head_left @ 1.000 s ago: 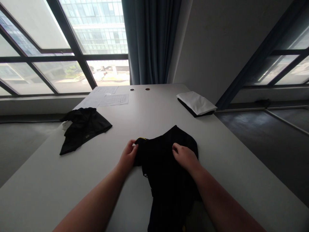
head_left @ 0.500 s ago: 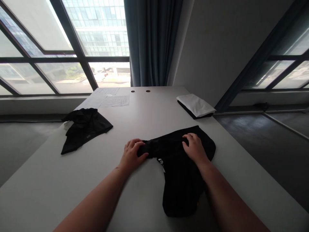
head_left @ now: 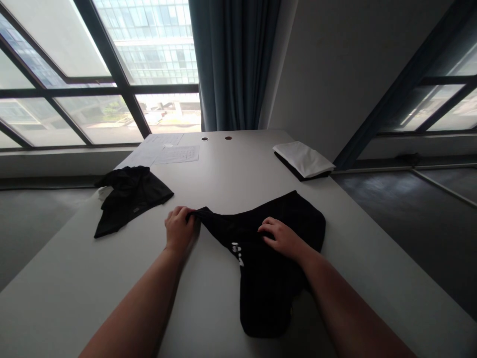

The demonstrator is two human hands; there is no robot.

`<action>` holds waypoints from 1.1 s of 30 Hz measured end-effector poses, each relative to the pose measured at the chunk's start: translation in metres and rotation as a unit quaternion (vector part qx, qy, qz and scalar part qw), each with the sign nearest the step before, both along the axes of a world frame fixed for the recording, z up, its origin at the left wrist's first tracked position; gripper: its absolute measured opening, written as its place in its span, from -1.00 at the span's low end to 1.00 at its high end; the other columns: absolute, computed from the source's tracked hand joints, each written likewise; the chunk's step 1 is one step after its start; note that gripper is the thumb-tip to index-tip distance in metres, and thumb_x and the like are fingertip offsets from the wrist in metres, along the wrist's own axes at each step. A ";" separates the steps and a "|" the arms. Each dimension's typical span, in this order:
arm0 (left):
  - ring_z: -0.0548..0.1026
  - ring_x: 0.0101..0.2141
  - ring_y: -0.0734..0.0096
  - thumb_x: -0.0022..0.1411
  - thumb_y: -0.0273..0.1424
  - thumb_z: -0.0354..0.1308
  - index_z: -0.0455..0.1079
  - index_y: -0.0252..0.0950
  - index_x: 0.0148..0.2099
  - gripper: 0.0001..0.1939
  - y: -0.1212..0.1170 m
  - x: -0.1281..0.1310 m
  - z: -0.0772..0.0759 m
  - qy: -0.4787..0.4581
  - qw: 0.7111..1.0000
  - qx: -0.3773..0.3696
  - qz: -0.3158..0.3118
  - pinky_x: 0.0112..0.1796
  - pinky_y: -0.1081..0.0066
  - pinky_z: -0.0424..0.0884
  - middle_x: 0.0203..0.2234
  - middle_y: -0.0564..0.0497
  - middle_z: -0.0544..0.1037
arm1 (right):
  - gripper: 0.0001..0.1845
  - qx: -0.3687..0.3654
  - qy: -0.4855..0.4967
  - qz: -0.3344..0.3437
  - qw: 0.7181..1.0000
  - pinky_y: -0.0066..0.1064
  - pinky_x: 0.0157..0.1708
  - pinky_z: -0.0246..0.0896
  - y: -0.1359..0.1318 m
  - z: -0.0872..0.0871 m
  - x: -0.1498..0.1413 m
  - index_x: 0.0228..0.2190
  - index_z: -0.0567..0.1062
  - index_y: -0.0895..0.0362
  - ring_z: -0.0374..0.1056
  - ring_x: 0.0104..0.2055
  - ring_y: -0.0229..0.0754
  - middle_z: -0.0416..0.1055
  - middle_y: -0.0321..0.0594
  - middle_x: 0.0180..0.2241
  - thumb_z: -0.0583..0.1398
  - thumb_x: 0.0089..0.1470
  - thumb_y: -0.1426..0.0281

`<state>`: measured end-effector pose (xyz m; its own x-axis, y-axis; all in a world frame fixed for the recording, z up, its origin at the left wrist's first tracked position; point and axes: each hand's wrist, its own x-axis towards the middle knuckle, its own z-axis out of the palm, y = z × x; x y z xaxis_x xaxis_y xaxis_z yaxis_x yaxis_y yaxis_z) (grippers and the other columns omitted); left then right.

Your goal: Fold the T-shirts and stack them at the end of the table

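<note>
A black garment [head_left: 268, 268] with a small white print lies crumpled on the white table [head_left: 223, 174] in front of me. My left hand [head_left: 179, 229] is closed on the garment's left corner and holds it out to the left. My right hand [head_left: 280, 237] rests on the cloth near its middle, fingers bent and pressing down on the fabric.
A second black garment [head_left: 128, 196] lies bunched at the table's left edge. A folded white cloth on a dark one [head_left: 303, 159] sits at the far right. Paper sheets [head_left: 167, 151] and two cable holes are at the far end, by the window and curtain.
My left hand has pulled the garment's corner further left, stretching it out. My right hand has slid left and nearer on the cloth. The white print now shows.
</note>
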<state>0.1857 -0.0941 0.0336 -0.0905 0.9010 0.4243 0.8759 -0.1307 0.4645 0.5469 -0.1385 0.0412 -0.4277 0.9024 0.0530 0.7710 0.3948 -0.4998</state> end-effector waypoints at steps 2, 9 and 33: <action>0.46 -0.07 0.04 0.33 -0.33 0.11 0.55 -0.20 -0.16 -0.81 0.004 -0.006 0.000 -0.016 0.999 0.007 0.028 -0.01 0.12 0.32 -0.13 -0.11 0.57 | -0.80 -0.017 0.004 0.006 1.000 -0.35 -0.02 0.28 -0.001 0.003 -0.003 -0.22 0.59 0.10 0.42 -0.09 -0.14 0.47 -0.17 -0.14 0.20 0.14 0.53; 0.52 -0.22 0.05 0.39 -0.22 0.09 0.50 -0.24 -0.08 -0.75 -0.008 0.020 0.001 0.016 1.000 -0.017 -0.020 -0.09 0.12 0.34 -0.34 -0.09 0.60 | -0.89 -0.015 -0.054 -0.161 0.985 -0.39 -0.26 0.11 -0.004 0.007 -0.012 -0.26 0.52 0.10 0.40 -0.26 -0.17 0.51 -0.26 -0.30 0.16 0.20 0.46; 0.52 0.11 0.03 0.31 -0.36 0.15 -0.24 -0.18 0.58 -0.07 -0.028 0.048 -0.009 -0.104 0.901 -0.159 -0.391 0.12 0.07 0.39 0.16 -0.23 0.53 | -0.45 -0.026 -0.035 0.129 0.991 0.05 0.25 0.13 -0.020 0.017 -0.042 0.26 0.44 -0.11 0.16 0.38 0.11 0.32 -0.19 0.33 0.20 0.25 0.36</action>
